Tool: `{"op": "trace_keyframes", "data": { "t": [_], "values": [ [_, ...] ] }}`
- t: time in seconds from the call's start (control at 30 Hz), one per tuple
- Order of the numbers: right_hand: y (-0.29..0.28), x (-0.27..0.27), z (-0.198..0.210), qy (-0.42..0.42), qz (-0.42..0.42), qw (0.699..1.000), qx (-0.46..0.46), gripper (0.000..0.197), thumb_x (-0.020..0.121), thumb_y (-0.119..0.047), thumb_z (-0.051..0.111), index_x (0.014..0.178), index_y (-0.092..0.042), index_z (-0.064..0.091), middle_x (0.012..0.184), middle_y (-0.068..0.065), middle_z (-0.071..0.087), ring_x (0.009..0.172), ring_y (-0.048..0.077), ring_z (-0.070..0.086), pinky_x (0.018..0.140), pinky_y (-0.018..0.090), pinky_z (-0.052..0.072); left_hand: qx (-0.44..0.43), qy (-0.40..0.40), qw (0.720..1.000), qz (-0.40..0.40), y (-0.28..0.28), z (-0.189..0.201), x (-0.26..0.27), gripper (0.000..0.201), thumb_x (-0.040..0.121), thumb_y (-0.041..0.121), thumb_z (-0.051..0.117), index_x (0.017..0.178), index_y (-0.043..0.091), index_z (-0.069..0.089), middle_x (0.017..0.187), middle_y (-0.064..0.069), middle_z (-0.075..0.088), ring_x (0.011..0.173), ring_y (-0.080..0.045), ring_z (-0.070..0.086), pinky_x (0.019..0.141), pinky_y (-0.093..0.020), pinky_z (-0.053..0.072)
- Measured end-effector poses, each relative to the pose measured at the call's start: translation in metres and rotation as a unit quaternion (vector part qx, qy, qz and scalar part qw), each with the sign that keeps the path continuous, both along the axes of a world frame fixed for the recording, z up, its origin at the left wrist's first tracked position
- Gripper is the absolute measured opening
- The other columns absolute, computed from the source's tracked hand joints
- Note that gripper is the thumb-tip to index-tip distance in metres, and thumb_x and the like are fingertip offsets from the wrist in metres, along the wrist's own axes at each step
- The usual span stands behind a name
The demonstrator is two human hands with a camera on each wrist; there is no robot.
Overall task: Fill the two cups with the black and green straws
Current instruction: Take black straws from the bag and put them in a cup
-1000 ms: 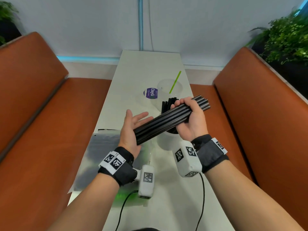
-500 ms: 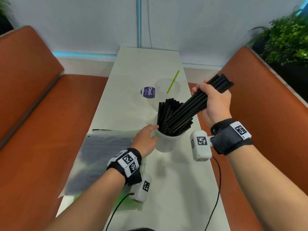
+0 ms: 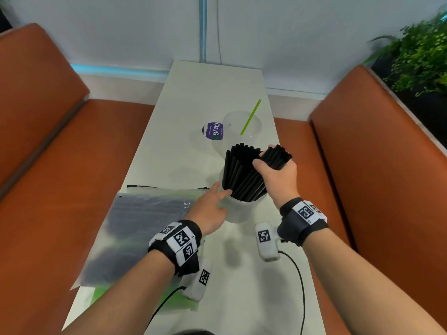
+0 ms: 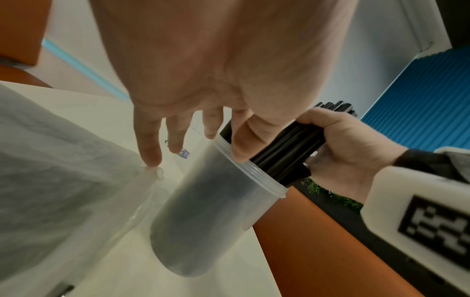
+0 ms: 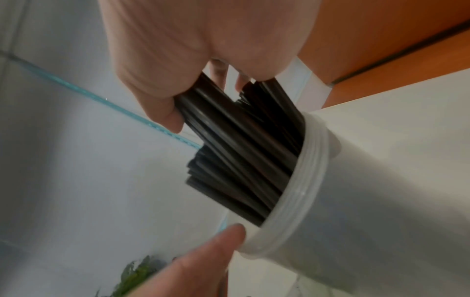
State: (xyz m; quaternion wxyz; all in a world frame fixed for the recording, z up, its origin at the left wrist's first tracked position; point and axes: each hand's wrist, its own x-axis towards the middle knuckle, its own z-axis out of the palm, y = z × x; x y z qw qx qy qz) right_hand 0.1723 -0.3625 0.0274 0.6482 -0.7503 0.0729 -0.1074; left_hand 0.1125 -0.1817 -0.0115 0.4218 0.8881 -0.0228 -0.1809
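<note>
Right hand [image 3: 278, 176] gripped a bundle of black straws [image 3: 244, 175] near the top ends, lower ends inside the near cup [image 3: 238, 210]; left hand [image 3: 210, 210] lay spread, thumb touching that cup's rim at 9 o'clock; far cup [image 3: 242, 126] at 12 o'clock held one green straw [image 3: 250, 117]; white table [image 3: 242, 286], orange benches [image 3: 60, 165] both sides, straw bag [image 3: 145, 226] at 8 o'clock.

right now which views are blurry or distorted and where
Head view: wide-angle bends the orange benches, the black straws stay sharp. Left wrist view: the frosted cup and near marker are soft. Right wrist view: straws and the left hand smear, likely from motion.
</note>
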Motion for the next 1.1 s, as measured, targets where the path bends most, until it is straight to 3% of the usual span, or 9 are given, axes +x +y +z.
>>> {"op": "trace_keyframes", "data": {
  "t": [0.1,0.33,0.5,0.57,0.63,0.77,0.9,1.0,1.1],
  "values": [
    [0.002,0.001,-0.007,0.025,-0.003,0.996,-0.087,0.062,0.073,-0.026,0.082,0.126,-0.016,0.052,0.120,0.003,0.058,0.109,0.014,0.058,0.094,0.030,0.049,0.001,-0.008,1.000,0.004,0.001,-0.002,0.000,0.060,0.093,0.007,0.046,0.146,0.036,0.042,0.163,0.013,0.013,0.147,-0.017,0.023,0.099,-0.016,0.017],
    [-0.007,0.010,-0.006,0.060,0.071,0.962,-0.256,0.067,0.063,-0.046,0.081,0.119,-0.023,0.054,0.123,-0.002,0.055,0.117,0.023,0.052,0.097,0.046,0.048,-0.005,-0.009,1.000,0.018,0.001,-0.004,0.002,0.059,0.093,0.009,0.046,0.144,0.038,0.044,0.163,0.014,0.013,0.148,-0.015,0.021,0.096,-0.014,0.014],
    [-0.014,0.016,-0.002,0.026,0.107,0.966,-0.233,0.094,0.057,-0.058,0.081,0.137,-0.043,0.034,0.139,-0.007,0.040,0.129,0.012,0.039,0.100,0.030,0.036,-0.006,-0.012,1.000,0.018,0.000,-0.001,0.002,0.057,0.094,0.009,0.047,0.144,0.036,0.045,0.162,0.015,0.016,0.145,-0.015,0.027,0.088,-0.009,0.014],
    [-0.013,0.024,0.005,-0.002,0.127,0.962,-0.241,0.094,0.063,-0.064,0.074,0.142,-0.049,0.026,0.148,-0.006,0.034,0.135,0.011,0.033,0.105,0.032,0.032,-0.008,-0.011,1.000,0.022,0.000,-0.001,0.002,0.057,0.094,0.009,0.048,0.144,0.035,0.045,0.162,0.015,0.016,0.145,-0.015,0.027,0.087,-0.008,0.014],
    [-0.008,0.029,0.009,0.002,0.175,0.934,-0.311,0.085,0.069,-0.072,0.061,0.143,-0.053,0.023,0.154,-0.003,0.029,0.142,0.018,0.025,0.113,0.042,0.029,-0.011,-0.014,1.000,0.023,-0.001,0.000,0.001,0.057,0.093,0.009,0.048,0.144,0.033,0.046,0.161,0.014,0.020,0.144,-0.016,0.030,0.082,-0.002,0.013],
    [0.008,0.032,0.012,0.070,0.270,0.823,-0.495,0.082,0.071,-0.083,0.040,0.145,-0.055,0.018,0.159,-0.003,0.020,0.145,0.029,0.016,0.112,0.058,0.027,-0.012,-0.019,0.999,0.025,-0.001,0.001,0.002,0.055,0.093,0.009,0.048,0.143,0.030,0.047,0.159,0.011,0.026,0.140,-0.019,0.035,0.079,-0.001,0.018],
    [0.022,0.033,0.022,0.052,0.287,0.832,-0.473,0.086,0.067,-0.084,0.046,0.141,-0.063,0.009,0.156,0.000,0.022,0.143,0.030,0.019,0.109,0.058,0.030,0.002,-0.020,1.000,0.019,-0.001,0.004,0.002,0.055,0.092,0.009,0.049,0.143,0.030,0.047,0.161,0.012,0.022,0.141,-0.018,0.034,0.090,-0.012,0.022],
    [0.038,0.027,0.018,0.035,0.280,0.804,-0.524,0.078,0.069,-0.079,0.050,0.139,-0.061,0.021,0.154,0.001,0.024,0.141,0.029,0.019,0.108,0.056,0.032,0.008,-0.021,1.000,0.020,-0.001,0.005,0.001,0.055,0.091,0.010,0.050,0.143,0.029,0.048,0.162,0.015,0.018,0.139,-0.019,0.037,0.091,-0.015,0.027],
    [0.049,0.028,0.017,-0.001,0.229,0.797,-0.558,0.051,0.078,-0.058,0.055,0.126,-0.043,0.047,0.133,0.004,0.040,0.124,0.030,0.035,0.098,0.048,0.038,0.015,-0.020,1.000,0.016,-0.001,0.004,0.001,0.057,0.092,0.010,0.049,0.146,0.027,0.044,0.163,0.010,0.017,0.142,-0.020,0.034,0.091,-0.015,0.023]
  ]
}}
